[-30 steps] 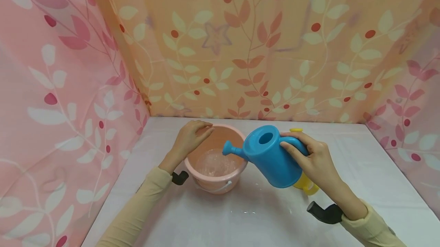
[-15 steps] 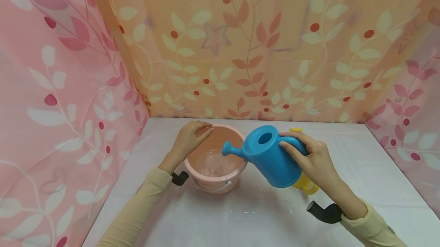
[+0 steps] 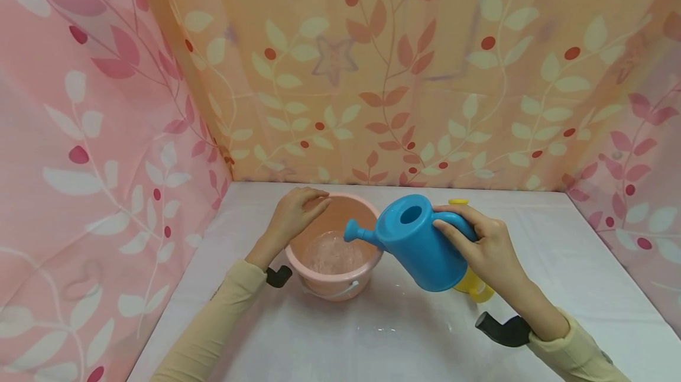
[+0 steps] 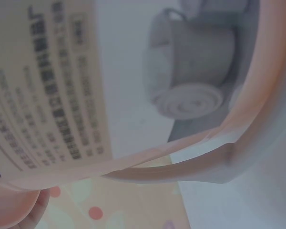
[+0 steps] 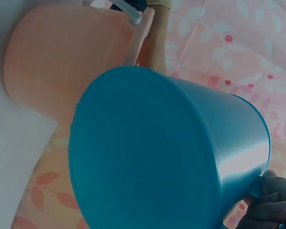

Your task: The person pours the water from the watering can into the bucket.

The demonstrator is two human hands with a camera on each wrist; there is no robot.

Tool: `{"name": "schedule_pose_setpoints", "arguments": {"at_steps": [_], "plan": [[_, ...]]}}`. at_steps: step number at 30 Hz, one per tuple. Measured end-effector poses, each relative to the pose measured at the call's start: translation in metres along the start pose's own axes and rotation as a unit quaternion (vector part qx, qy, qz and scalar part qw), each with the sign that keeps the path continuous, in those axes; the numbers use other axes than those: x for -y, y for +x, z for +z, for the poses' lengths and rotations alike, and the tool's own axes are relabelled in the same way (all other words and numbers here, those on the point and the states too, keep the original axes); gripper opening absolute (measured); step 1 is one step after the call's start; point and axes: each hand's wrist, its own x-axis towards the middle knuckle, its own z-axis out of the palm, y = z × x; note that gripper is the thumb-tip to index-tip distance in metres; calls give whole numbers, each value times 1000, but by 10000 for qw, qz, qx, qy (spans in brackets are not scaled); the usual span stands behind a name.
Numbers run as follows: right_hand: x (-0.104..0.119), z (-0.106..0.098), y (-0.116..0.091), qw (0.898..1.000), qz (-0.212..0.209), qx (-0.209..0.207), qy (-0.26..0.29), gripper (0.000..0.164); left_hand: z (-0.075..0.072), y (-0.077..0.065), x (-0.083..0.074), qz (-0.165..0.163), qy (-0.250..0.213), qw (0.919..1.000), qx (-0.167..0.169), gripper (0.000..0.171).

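The right hand (image 3: 486,246) grasped the blue watering can (image 3: 425,252) by its handle (image 3: 459,219), tilted so its spout (image 3: 363,233) overhung the pink bucket (image 3: 321,287), presumably so drips fell inside. The left hand (image 3: 292,210) rested at the rim (image 3: 335,277), perhaps steadying it; I couldn't tell whether its fingers curled round. Droplets (image 3: 379,329) dotted the white table (image 3: 298,346), backed by leaf-patterned curtains (image 3: 383,74).

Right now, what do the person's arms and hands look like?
Left sleeve and right sleeve: beige, long, cuffs ending short of the wrist. Left hand and right hand: bare, no gloves. Each wrist carries a black bent piece. No cables or lettering visible on either arm.
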Motion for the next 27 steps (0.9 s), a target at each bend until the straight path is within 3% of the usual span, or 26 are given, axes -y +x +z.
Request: {"name": "schedule_pose_setpoints", "arguments": {"at_steps": [11, 27], "plan": [[0, 0, 0, 10000, -16, -2, -7, 33, 2, -1, 1, 95, 33, 9999, -117, 23], [0, -1, 2, 9999, -104, 9, 29, 36, 1, 0, 1, 14, -2, 10000, -9, 25]]}}
